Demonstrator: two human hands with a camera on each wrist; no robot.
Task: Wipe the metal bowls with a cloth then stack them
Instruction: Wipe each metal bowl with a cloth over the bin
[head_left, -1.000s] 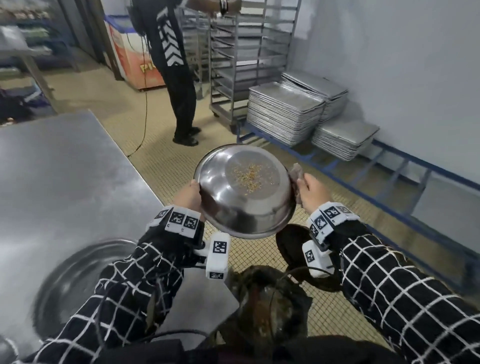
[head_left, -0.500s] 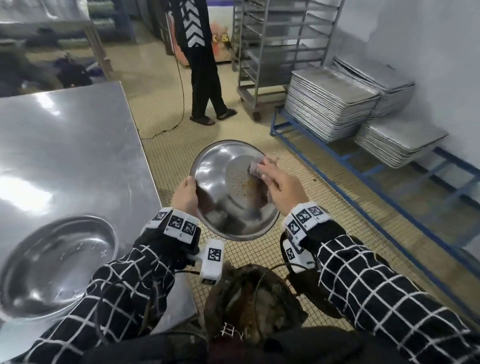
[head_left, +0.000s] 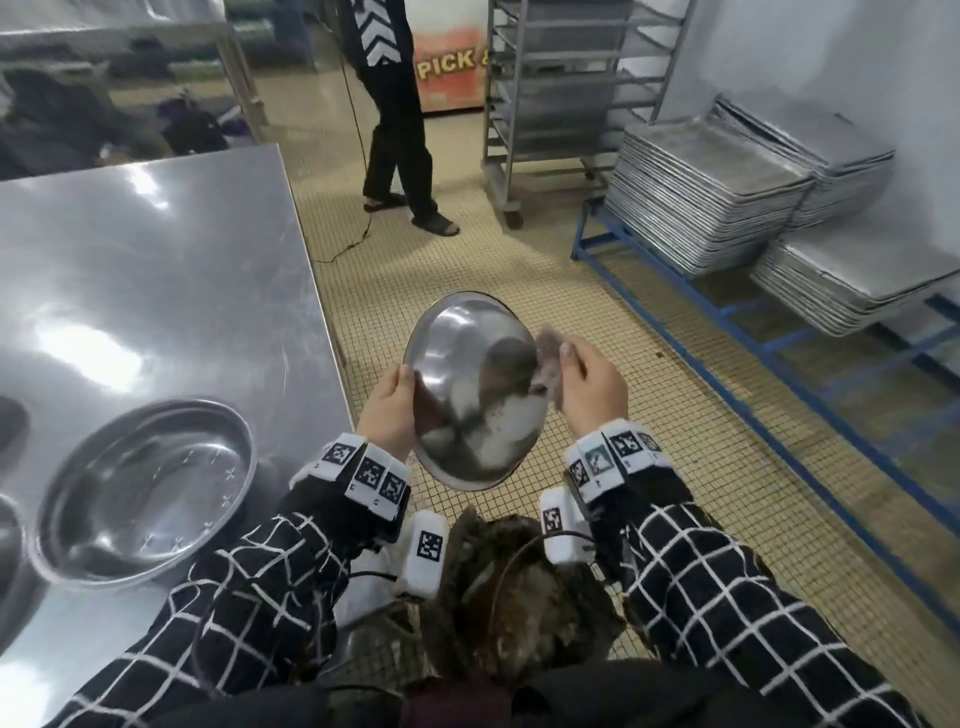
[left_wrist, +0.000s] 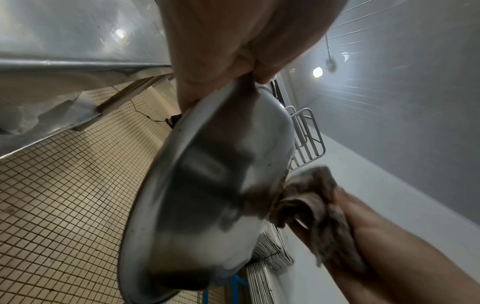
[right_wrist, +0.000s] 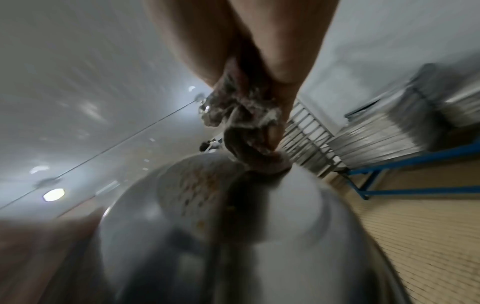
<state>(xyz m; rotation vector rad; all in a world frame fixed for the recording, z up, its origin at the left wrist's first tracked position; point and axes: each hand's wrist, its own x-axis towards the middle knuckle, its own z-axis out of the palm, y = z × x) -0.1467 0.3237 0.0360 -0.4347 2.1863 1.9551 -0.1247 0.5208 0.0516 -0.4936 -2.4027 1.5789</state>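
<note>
since a moment ago your right hand (head_left: 592, 387) has drawn the cloth (head_left: 549, 358) from the bowl's middle to its right rim. your left hand (head_left: 387, 410) pinches the tilted metal bowl (head_left: 470, 389) over the floor; crumbs seemingly cling near that rim, so sweep outward. behind, a sign (head_left: 451, 73) reads "pick &".

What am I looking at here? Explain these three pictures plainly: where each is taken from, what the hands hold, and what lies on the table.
No machine: a person works with bare hands, wearing cameras. The head view looks down from the forehead; the other two look along each wrist. The left hand grips the rim of a tilted metal bowl, held over the tiled floor. The right hand holds a crumpled cloth at the bowl's far edge. Another bowl rests on the steel table. The right wrist view is blurred.
</note>
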